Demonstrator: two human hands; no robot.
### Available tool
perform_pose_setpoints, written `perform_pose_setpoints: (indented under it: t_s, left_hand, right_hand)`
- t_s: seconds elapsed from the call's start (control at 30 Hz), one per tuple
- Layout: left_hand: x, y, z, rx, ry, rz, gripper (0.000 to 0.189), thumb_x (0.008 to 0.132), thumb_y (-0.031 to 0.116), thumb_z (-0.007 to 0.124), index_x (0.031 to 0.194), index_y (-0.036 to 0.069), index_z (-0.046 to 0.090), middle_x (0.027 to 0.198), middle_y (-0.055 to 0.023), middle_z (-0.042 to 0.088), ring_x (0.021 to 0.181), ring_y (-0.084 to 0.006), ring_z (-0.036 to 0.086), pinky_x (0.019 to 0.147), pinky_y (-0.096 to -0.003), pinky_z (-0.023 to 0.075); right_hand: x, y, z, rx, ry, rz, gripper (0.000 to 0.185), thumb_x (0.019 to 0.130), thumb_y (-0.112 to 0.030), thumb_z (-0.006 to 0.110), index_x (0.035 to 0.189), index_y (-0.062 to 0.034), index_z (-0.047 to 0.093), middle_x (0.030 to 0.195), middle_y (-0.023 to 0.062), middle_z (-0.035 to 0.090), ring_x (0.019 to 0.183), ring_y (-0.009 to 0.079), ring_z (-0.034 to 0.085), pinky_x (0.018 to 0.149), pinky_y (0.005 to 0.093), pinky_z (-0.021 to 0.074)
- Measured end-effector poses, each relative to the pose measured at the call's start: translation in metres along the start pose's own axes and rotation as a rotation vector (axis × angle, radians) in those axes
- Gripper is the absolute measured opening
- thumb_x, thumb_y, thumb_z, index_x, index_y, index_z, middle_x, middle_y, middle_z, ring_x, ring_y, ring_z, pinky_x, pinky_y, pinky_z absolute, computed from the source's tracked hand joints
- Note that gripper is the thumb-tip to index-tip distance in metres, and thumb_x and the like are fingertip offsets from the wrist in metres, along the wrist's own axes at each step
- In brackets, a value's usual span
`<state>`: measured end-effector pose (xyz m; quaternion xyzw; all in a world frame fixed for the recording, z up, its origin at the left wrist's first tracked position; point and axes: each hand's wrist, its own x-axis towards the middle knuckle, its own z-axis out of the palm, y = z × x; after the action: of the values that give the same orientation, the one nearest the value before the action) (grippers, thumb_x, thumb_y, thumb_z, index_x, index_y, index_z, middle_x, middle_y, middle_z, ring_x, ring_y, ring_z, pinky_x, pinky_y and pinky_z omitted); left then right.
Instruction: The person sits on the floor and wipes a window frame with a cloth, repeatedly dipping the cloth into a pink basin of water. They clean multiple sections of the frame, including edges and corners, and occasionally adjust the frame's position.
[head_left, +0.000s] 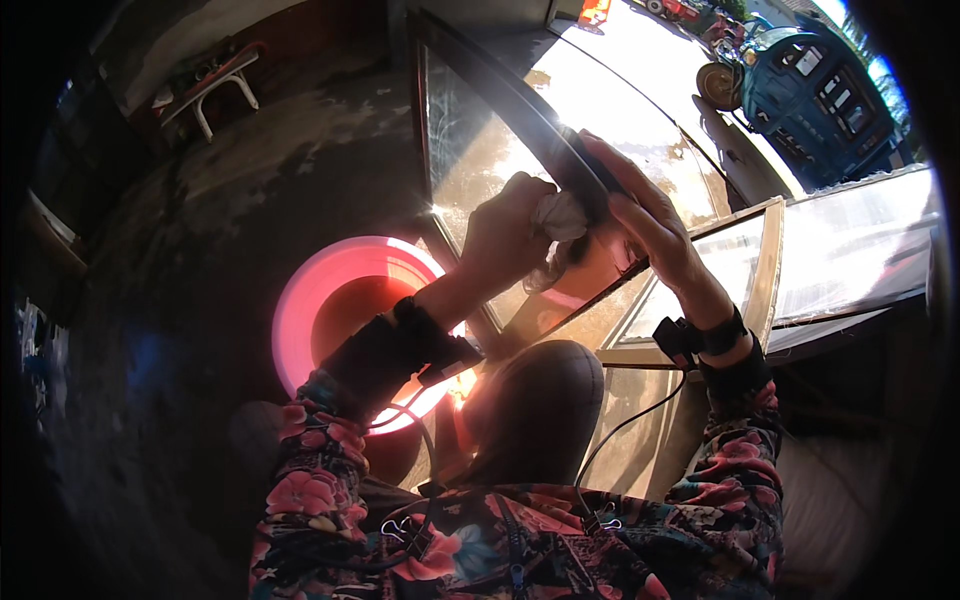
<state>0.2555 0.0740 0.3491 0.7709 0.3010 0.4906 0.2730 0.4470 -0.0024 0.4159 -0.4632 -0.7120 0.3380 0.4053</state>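
A framed glass pane, dark at its edges, stands tilted in front of me, above my knee. My left hand is closed around a crumpled whitish cloth and presses it near the inner side of the frame. Along the frame's outer right edge lies my right hand, holding it with thumb and fingers. Glare and shadow hide part of the glass behind my hands.
A pink plastic basin stands on the floor at the left of the pane. More framed panes lie at the right. Farther off are a low bench and, outdoors, a blue vehicle. Cables run from my wrist straps.
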Motion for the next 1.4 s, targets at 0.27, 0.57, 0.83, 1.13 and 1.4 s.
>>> perform_pose_setpoints:
  t_s: [0.27, 0.57, 0.83, 1.13, 1.4]
  left_hand:
    - [0.018, -0.010, -0.012, -0.159, 0.194, 0.023, 0.048, 0.083, 0.011, 0.068, 0.130, 0.009, 0.056, 0.106, -0.0092, 0.059, 0.090, -0.0199, 0.063, 0.080, -0.0330, 0.0515]
    - [0.008, -0.011, -0.010, -0.188, 0.241, -0.145, 0.034, 0.082, 0.019, 0.073, 0.113, 0.010, 0.064, 0.106, -0.0087, 0.062, 0.092, -0.0215, 0.062, 0.078, -0.0308, 0.0525]
    - [0.037, -0.003, -0.035, 0.301, 0.389, 0.371, 0.015, 0.076, 0.011, 0.071, 0.088, 0.019, 0.069, 0.084, 0.0012, 0.061, 0.080, -0.0165, 0.059, 0.063, -0.0279, 0.0502]
    - [0.047, 0.002, -0.039, 0.287, 0.217, 0.226, 0.031, 0.089, 0.039, 0.059, 0.092, 0.008, 0.064, 0.088, -0.0152, 0.063, 0.078, -0.0389, 0.063, 0.066, -0.0454, 0.0510]
    - [0.053, -0.013, -0.034, 0.232, 0.190, 0.148, 0.032, 0.087, 0.038, 0.063, 0.089, 0.007, 0.064, 0.086, -0.0156, 0.064, 0.077, -0.0391, 0.063, 0.066, -0.0442, 0.0509]
  right_hand:
    - [0.000, -0.007, 0.011, -0.018, 0.017, -0.007, 0.052, 0.097, -0.022, 0.046, 0.146, -0.0062, 0.038, 0.149, 0.0143, 0.039, 0.140, 0.0263, 0.034, 0.115, 0.0406, 0.0240]
    - [0.006, -0.008, 0.013, 0.016, -0.004, -0.050, 0.051, 0.097, -0.022, 0.045, 0.145, -0.0050, 0.040, 0.150, 0.0145, 0.038, 0.141, 0.0269, 0.033, 0.116, 0.0408, 0.0227]
    - [0.004, -0.019, 0.019, -0.058, -0.018, -0.079, 0.051, 0.096, -0.017, 0.045, 0.145, -0.0041, 0.040, 0.151, 0.0143, 0.036, 0.142, 0.0266, 0.030, 0.117, 0.0411, 0.0215]
    - [0.004, -0.020, 0.013, -0.063, -0.005, -0.015, 0.053, 0.095, -0.020, 0.043, 0.145, -0.0044, 0.039, 0.153, 0.0148, 0.034, 0.143, 0.0279, 0.028, 0.117, 0.0418, 0.0194]
    - [0.006, -0.015, 0.011, -0.053, 0.003, -0.010, 0.054, 0.094, -0.023, 0.044, 0.146, -0.0064, 0.039, 0.152, 0.0148, 0.034, 0.143, 0.0285, 0.029, 0.117, 0.0424, 0.0201]
